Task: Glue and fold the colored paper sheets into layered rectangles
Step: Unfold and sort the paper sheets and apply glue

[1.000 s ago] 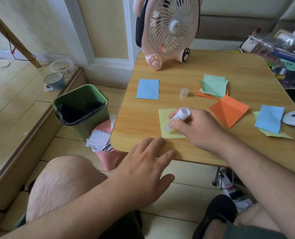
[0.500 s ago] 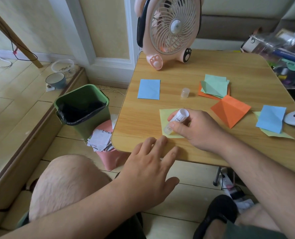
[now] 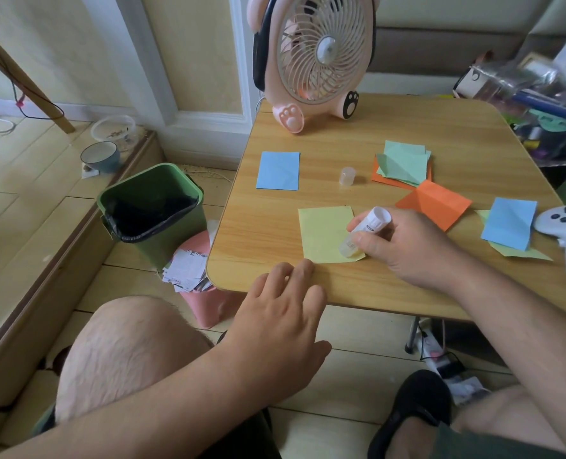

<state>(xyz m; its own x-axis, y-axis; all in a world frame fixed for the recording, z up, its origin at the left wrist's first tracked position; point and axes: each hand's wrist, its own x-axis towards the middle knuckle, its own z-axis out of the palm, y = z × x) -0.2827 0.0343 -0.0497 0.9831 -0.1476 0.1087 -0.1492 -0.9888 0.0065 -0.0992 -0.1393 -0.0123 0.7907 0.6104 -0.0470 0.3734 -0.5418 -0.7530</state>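
Low wooden worktop fills the middle of the frame, pink fan at the top. Your right hand has its grip wrapped round the white glue stick, tipped so the glue end meets the pale yellow paper sheet at centre. Your left hand lies flat and loose-fingered, holding nothing, at that sheet's lower left corner, probably to pin it.
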